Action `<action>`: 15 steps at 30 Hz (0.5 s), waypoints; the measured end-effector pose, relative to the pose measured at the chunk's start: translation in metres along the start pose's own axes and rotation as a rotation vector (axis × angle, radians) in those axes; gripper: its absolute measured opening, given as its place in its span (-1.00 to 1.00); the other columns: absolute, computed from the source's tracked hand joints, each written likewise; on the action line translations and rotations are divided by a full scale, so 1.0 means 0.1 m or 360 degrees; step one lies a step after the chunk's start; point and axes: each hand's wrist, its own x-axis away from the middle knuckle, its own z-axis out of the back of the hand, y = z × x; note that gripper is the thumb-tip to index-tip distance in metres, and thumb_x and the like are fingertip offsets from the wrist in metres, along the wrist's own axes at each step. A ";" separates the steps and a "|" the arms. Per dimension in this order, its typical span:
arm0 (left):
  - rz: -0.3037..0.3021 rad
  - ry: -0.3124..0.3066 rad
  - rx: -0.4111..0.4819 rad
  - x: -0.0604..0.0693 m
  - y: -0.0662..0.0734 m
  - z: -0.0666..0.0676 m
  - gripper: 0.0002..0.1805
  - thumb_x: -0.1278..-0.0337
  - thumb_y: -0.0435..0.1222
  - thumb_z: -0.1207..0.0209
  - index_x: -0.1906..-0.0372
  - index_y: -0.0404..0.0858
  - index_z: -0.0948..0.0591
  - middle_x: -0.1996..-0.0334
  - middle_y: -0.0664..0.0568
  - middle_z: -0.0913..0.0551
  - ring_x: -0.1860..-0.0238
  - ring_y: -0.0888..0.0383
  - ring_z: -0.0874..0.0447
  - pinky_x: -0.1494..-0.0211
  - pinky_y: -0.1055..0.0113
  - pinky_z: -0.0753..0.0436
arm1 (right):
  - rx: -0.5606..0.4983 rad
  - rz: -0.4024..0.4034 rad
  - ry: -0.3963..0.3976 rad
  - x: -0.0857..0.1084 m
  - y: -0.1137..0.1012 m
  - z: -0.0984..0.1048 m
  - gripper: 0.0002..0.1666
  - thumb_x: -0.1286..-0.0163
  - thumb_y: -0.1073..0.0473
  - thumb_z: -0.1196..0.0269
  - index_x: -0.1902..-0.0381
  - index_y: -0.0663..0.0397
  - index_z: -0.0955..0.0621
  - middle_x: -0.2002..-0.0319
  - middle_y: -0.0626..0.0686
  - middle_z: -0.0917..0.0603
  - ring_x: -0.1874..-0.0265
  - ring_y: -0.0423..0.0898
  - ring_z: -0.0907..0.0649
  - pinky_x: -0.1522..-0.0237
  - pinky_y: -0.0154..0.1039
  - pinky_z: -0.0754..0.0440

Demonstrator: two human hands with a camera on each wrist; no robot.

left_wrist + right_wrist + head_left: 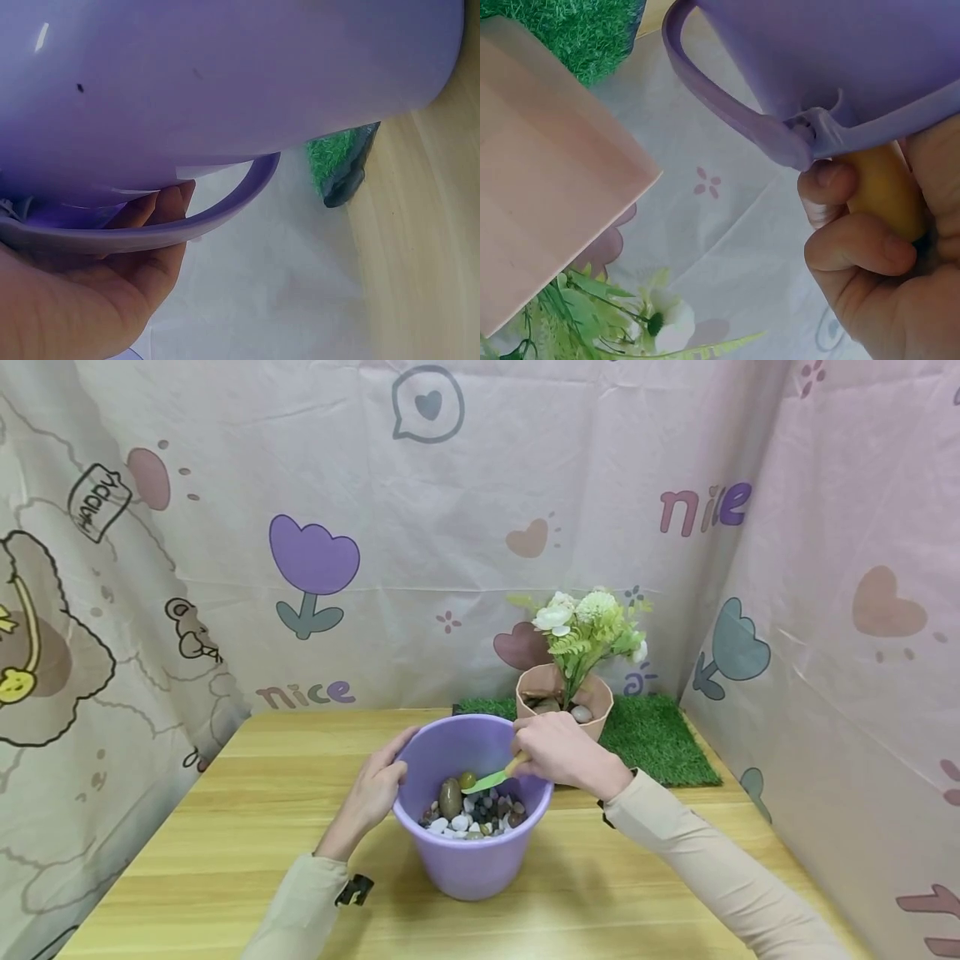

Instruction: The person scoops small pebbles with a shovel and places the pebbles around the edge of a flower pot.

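A purple bucket [471,867] stands upright on the table with white, dark and brown pebbles [459,823] at its bottom. A larger brown stone [450,798] and a round yellowish one [467,779] lie among them. My left hand [375,787] grips the bucket's left rim; in the left wrist view, its fingers reach past the bucket's handle [225,214] toward the outer wall. Over the right rim, my right hand [561,748] holds a small trowel [487,781], its green blade down inside by the stones. The right wrist view shows fingers curled round the trowel's yellow handle [885,191].
Behind the right hand, a pink pot [600,693] with stones and white artificial flowers [592,622] stands on a green grass mat [652,752]. The wooden table [300,793] meets printed cloth [420,527] at the back and sides.
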 end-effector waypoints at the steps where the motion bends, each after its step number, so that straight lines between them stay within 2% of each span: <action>1: 0.0000 0.0000 -0.0001 0.00 0.00 0.00 -0.23 -0.06 -0.50 0.14 -0.50 -0.24 -0.22 -0.41 -0.26 -0.34 -0.34 -0.25 -0.40 -0.39 -0.10 -0.41 | 0.0004 -0.0011 0.0003 0.00 0.00 0.00 -0.73 0.03 -0.21 -0.47 0.63 -0.26 -0.68 0.55 -0.22 -0.49 0.60 -0.22 -0.57 0.63 -0.29 -0.45; 4: -0.0006 0.0002 -0.0001 0.00 0.00 0.00 -0.24 -0.07 -0.50 0.14 -0.50 -0.23 -0.23 -0.41 -0.25 -0.34 -0.34 -0.23 -0.40 -0.40 -0.10 -0.39 | 0.0022 0.0007 -0.0005 0.01 0.00 0.00 -0.75 0.02 -0.17 -0.48 0.63 -0.25 -0.68 0.54 -0.22 -0.49 0.59 -0.22 -0.57 0.61 -0.29 -0.46; 10: -0.0007 -0.0003 0.0015 0.00 -0.01 0.00 -0.23 -0.06 -0.50 0.14 -0.50 -0.24 -0.22 -0.42 -0.25 -0.32 -0.37 -0.23 -0.37 -0.44 -0.11 -0.33 | 0.0105 0.0172 -0.0030 -0.02 0.01 0.01 -0.72 0.08 -0.18 -0.48 0.68 -0.27 -0.62 0.51 -0.21 -0.47 0.44 -0.18 -0.57 0.54 -0.28 -0.51; 15: -0.0018 0.0003 -0.0001 -0.01 -0.01 0.01 -0.25 -0.08 -0.50 0.15 -0.49 -0.25 -0.23 -0.43 -0.23 -0.31 -0.39 -0.22 -0.34 -0.46 -0.11 -0.31 | 0.0085 0.0125 0.0007 -0.02 0.04 0.00 -0.73 0.04 -0.18 -0.47 0.65 -0.27 -0.64 0.50 -0.20 -0.47 0.48 -0.19 -0.57 0.52 -0.26 -0.53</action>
